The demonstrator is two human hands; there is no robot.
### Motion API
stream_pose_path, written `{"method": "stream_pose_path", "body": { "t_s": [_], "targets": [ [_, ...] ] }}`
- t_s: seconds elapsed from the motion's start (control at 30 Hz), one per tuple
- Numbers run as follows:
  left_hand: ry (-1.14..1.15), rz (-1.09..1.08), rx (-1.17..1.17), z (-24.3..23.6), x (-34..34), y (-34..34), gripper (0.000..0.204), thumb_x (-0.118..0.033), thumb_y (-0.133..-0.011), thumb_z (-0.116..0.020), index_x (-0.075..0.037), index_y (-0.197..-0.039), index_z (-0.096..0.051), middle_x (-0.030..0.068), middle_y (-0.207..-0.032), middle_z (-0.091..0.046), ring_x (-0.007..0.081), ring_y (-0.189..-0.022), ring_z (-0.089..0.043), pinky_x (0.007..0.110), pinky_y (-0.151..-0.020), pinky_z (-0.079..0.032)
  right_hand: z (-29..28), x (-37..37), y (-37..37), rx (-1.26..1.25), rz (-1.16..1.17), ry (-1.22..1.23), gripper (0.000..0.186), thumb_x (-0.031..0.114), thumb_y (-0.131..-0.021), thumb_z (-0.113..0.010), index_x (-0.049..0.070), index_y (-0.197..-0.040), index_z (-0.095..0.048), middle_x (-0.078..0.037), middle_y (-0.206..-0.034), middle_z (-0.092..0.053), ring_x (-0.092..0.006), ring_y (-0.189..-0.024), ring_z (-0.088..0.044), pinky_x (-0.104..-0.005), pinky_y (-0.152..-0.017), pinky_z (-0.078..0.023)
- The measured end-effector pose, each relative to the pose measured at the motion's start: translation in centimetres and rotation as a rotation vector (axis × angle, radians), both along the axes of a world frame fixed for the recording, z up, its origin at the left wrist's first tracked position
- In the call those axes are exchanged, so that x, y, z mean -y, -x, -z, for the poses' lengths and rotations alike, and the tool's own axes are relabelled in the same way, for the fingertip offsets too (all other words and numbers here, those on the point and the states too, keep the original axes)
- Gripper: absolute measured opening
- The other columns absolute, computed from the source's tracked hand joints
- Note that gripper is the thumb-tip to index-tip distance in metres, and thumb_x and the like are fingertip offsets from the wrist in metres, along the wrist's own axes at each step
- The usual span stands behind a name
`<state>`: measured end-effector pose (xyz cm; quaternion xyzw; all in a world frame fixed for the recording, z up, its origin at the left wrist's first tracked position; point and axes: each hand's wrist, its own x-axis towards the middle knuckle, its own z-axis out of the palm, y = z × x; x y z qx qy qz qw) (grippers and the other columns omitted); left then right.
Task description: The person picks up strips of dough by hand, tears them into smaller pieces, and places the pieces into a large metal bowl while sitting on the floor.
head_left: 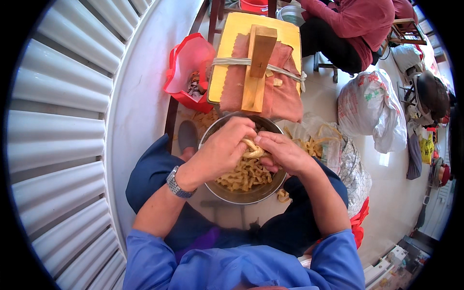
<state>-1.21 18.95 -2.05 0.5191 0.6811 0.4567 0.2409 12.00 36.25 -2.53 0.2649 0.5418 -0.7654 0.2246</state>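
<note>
A steel bowl [240,193] between my legs holds a heap of yellowish-tan curly pieces [241,178]. Over it, my left hand [224,147] and my right hand [278,150] are closed on a pale yellow twisted strand [252,150], their fingertips close together at its top. Beyond the bowl stands a yellow board [235,24] carrying a pinkish cloth [285,101], an upright wooden bar [261,53] and white cord [229,61] tied across. The bowl's far contents are partly hidden by my hands.
A red bag [181,89] stands beside the board. A co-worker [348,21] sits at the upper right, near white sacks [369,108]. Loose strips [311,145] lie on plastic right of the bowl. A white slatted radiator [58,140] runs along my left. A slipper [187,135] shows left of the bowl.
</note>
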Motion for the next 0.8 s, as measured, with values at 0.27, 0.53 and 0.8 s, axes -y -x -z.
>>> {"method": "stream_pose_path", "body": {
  "t_s": [0.27, 0.53, 0.8],
  "targets": [
    [0.156, -0.070, 0.678, -1.1, 0.1, 0.6, 0.028, -0.001, -0.097, -0.054, -0.002, -0.126, -0.056, 0.0061, -0.120, -0.062, 0.0132, -0.111, -0.060, 0.029, -0.095, -0.049, -2.6, 0.6, 0.6, -0.335, -0.115, -0.592, 0.036, 0.035, -0.095, -0.067, 0.002, -0.109, -0.064, -0.007, -0.088, -0.063, -0.0135, -0.080, -0.059, -0.0297, -0.075, -0.050],
    [-0.007, 0.005, 0.985, -1.3, 0.3, 0.8, 0.047, 0.000, -0.096, -0.052, -0.002, -0.143, -0.047, 0.0058, -0.122, -0.060, 0.0147, -0.114, -0.058, 0.029, -0.099, -0.045, -2.5, 0.1, 0.3, -0.299, 0.129, -0.207, 0.027, 0.034, -0.099, -0.064, 0.008, -0.102, -0.063, 0.004, -0.081, -0.057, -0.0054, -0.066, -0.050, -0.0224, -0.059, -0.041],
    [-0.029, -0.165, 0.279, 1.1, -0.5, -2.0, 0.043, -0.005, -0.098, -0.049, 0.000, -0.141, -0.047, 0.0185, -0.129, -0.058, 0.0318, -0.122, -0.057, 0.037, -0.104, -0.042, -2.2, 1.1, 0.9, -0.034, 0.255, 0.247, 0.028, 0.041, -0.105, -0.049, 0.015, -0.110, -0.056, 0.009, -0.070, -0.040, -0.0028, -0.053, -0.032, -0.0186, -0.047, -0.025]
  ]
}}
